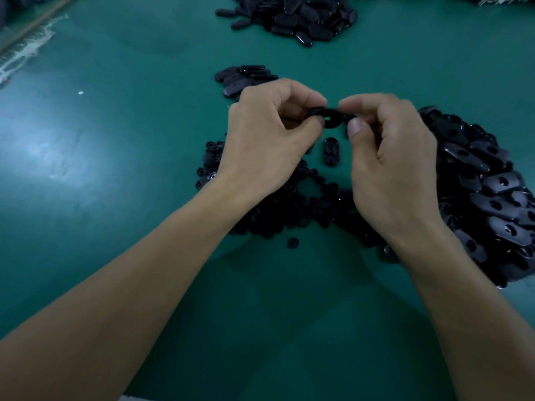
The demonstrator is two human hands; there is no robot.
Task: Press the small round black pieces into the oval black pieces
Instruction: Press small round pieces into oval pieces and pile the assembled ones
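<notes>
A green table (115,175) carries a white speck (80,93), with frayed white material (27,52) along its left edge.

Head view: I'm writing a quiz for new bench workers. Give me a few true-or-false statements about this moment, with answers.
1. The left hand and right hand together pinch the held oval piece above the table. True.
2. The big heap of oval pieces lies at the person's left. False: it lies at the right, beside the right hand.
3. A lone oval piece lies on the table just below the held one. True.
4. The table is red. False: it is green.
5. The small round pieces lie under and between the wrists. True.
</notes>
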